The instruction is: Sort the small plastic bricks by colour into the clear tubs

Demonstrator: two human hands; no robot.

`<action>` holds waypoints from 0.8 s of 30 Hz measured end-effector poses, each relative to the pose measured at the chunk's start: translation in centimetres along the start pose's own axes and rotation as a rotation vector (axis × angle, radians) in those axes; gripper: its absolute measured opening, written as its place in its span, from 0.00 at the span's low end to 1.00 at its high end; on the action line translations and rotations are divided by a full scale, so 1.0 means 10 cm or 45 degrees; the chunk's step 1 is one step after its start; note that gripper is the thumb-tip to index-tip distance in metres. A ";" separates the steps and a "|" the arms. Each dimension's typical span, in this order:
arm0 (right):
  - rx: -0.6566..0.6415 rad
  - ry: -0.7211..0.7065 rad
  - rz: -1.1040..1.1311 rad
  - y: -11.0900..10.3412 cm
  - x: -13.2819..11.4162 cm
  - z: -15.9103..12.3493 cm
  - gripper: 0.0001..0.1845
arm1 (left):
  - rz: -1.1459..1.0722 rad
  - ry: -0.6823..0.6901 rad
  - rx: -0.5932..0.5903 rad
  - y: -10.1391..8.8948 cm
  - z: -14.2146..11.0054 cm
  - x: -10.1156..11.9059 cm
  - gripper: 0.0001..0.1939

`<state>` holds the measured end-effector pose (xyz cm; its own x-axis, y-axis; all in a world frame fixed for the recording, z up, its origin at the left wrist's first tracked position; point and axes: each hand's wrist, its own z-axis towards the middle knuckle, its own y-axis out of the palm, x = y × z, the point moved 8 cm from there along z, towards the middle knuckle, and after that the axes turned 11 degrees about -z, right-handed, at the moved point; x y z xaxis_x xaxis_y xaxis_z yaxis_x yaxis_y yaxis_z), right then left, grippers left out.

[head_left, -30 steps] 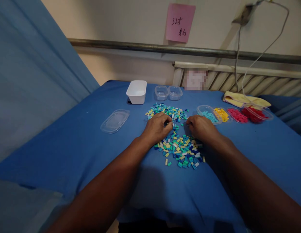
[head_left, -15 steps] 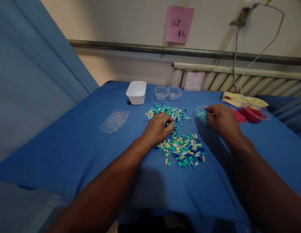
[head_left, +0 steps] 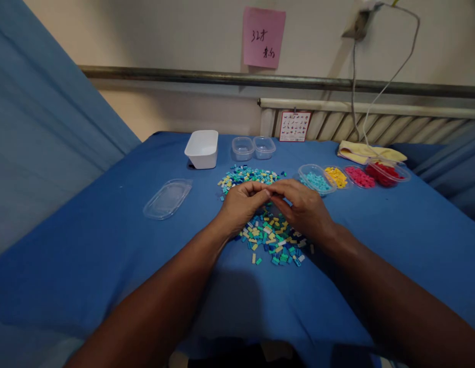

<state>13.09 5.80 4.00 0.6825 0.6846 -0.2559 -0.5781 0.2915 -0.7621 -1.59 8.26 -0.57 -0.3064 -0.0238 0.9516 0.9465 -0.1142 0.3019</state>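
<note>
Above the loose building bricks, my left hand and my right hand meet fingertip to fingertip. Both are closed in a pinch, and whatever lies between the fingers is hidden or too small to name. Small bricks in blue, teal, green, pale yellow and white form a far pile behind the hands and a near pile below them. To the right of my right hand stands a clear tub of light blue bricks.
Right of that tub sit yellow bricks, pink bricks and red bricks in clear tubs. A white bin and two clear tubs stand at the back. A clear lid lies left; a yellow cloth lies back right.
My right hand has moved left from the light blue brick tub to meet my left hand over the piles. The view has shifted slightly to the right.
</note>
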 end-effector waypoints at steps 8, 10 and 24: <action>0.117 0.247 -0.313 -0.38 0.55 -0.02 0.17 | 0.100 0.037 0.009 -0.04 -0.01 0.03 0.19; 0.179 0.358 -0.442 -0.53 0.87 -0.08 0.18 | 0.163 0.100 0.027 -0.05 0.00 0.13 0.17; -0.287 -0.004 -0.093 0.35 0.38 -0.06 0.19 | 1.156 -0.067 -0.462 0.04 -2.69 -0.42 0.12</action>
<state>13.94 9.04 0.00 0.7172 0.6693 -0.1939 -0.4129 0.1841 -0.8920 -2.63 -18.43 -6.02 0.5367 -0.2099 0.8172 0.7287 -0.3730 -0.5744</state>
